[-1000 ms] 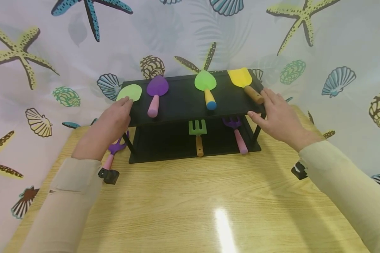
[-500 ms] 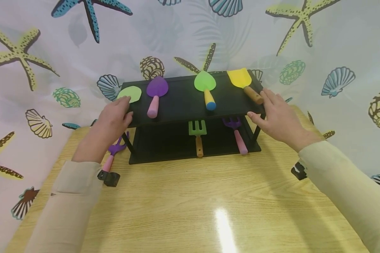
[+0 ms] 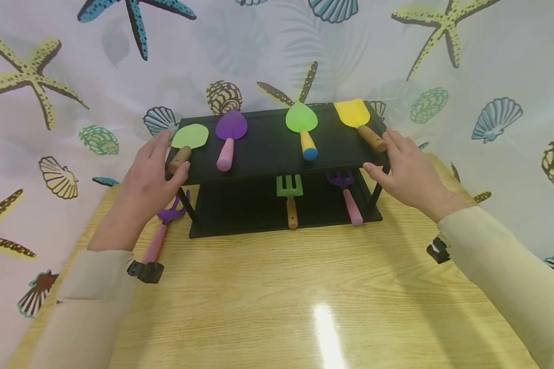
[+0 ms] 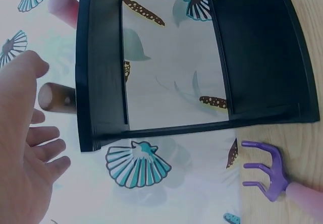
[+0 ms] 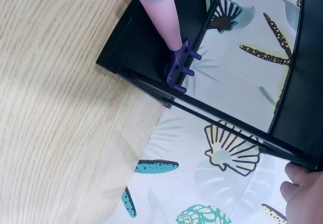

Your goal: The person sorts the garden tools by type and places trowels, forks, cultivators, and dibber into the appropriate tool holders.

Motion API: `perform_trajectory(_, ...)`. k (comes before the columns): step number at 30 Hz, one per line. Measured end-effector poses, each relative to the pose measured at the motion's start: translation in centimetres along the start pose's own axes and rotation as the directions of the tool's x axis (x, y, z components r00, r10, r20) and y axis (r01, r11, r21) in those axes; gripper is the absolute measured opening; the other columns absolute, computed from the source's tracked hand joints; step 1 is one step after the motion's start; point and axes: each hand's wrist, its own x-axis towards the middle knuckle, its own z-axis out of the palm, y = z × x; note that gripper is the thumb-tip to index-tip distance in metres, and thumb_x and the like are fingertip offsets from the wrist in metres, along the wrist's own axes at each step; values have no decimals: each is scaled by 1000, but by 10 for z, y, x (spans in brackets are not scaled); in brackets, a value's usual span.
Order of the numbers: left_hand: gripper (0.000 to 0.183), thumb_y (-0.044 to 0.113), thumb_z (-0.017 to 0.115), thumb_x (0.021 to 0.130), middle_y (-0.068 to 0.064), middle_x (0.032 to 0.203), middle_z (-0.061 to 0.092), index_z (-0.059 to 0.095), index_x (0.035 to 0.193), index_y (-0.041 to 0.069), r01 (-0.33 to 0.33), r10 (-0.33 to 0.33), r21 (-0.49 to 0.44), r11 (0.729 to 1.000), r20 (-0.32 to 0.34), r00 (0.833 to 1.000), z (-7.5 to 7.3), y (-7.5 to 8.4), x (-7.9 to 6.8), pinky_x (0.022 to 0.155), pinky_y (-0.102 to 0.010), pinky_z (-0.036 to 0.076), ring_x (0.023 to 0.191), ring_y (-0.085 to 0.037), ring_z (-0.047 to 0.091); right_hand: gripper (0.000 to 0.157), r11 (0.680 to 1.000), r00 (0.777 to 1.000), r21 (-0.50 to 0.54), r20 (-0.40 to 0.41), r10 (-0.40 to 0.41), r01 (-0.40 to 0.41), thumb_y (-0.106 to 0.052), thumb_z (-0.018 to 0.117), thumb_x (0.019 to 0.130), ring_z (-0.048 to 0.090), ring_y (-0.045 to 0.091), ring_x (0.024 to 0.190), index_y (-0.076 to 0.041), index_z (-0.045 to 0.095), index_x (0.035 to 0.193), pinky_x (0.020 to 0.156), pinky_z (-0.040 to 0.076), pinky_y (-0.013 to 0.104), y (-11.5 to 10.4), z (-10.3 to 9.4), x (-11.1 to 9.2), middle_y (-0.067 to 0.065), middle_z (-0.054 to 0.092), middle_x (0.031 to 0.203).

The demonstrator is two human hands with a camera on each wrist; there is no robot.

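At the left end of a black two-tier rack [image 3: 258,148], my left hand [image 3: 146,179] is beside a light green toy shovel [image 3: 191,136]. Its fingers are extended, and the thumb lies near the brown handle [image 4: 56,98]. The left wrist view shows a gap between hand and handle. My right hand [image 3: 408,171] rests at the rack's right end with straight fingers, next to a yellow shovel [image 3: 353,113] with a brown handle. Between them on the top tier lie a purple trowel [image 3: 231,125] with a pink handle and a bright green trowel [image 3: 301,118] with a yellow handle.
On the lower tier lie a green fork [image 3: 289,187] and a purple fork [image 5: 176,72] with a pink handle. Another purple fork [image 4: 275,173] lies on the wooden table [image 3: 277,287], left of the rack. A seashell-patterned cloth [image 3: 258,46] hangs behind.
My left hand has shifted left and off the light green shovel's handle, so that handle now shows. Its fingers have spread. The right hand and the tools on the rack stay put.
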Motion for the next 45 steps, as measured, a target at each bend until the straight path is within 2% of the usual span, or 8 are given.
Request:
perform_trajectory(8,72,43,41,103,-16,166,16,9,161,13,19,-20,-21,1000,-45,999,-4,-11,-17,123,-58,19,152,-39,17,89,1000,1000,3,-6,8,-7,-59,41,99,19,50,148,5,15,156,125,10,57,2,0,-3,27,15,163)
perform_trajectory(14,64,38,31,107,-22,164,17,11,159,7,33,-40,-92,995,-76,996,-1,-25,-34,124,-57,14,152,-42,16,89,1000,1000,3,-9,7,-7,-59,41,99,20,50,148,5,15,156,125,11,58,2,0,-3,27,15,163)
perform_trajectory(17,63,36,31,107,-25,162,19,13,159,5,43,-53,-103,994,-91,994,1,-33,-43,124,-58,15,151,-43,17,89,1000,1000,4,-13,7,-6,-59,41,99,20,50,147,5,16,156,125,11,58,2,1,-3,27,16,163)
perform_trajectory(23,61,32,32,107,-27,160,22,15,158,4,88,-97,-124,988,-68,993,8,-49,-61,122,-61,17,148,-46,20,87,1000,1000,10,-26,-2,2,-57,41,100,22,51,147,6,17,155,125,10,57,1,1,-3,28,18,162)
perform_trajectory(29,59,26,36,106,-33,155,27,18,157,1,112,-117,-105,988,-37,992,24,-69,-81,117,-66,22,142,-53,26,87,1000,1000,10,-25,-6,7,-57,41,100,22,51,146,7,18,155,125,10,57,1,0,-2,28,18,162)
perform_trajectory(36,59,18,39,105,-37,153,27,18,155,-5,140,-134,-76,987,70,988,46,-91,-105,110,-70,28,137,-58,29,88,1000,1000,-3,-15,-8,8,-59,39,100,20,49,148,6,15,156,125,10,57,1,0,0,28,16,163)
perform_trajectory(41,62,21,37,106,-39,155,18,12,154,-9,160,-148,-30,987,237,960,61,-104,-116,111,-71,25,140,-59,22,88,1000,1000,-1,-17,-6,6,-58,40,100,20,49,148,6,16,155,125,11,57,0,0,0,28,17,162)
perform_trajectory(45,61,20,38,106,-41,154,18,15,152,-14,120,-117,8,993,297,948,70,-111,-121,112,-71,23,139,-60,21,88,1000,1000,1,-20,-10,10,-58,40,100,21,51,147,6,16,155,125,11,57,0,0,1,28,17,162)
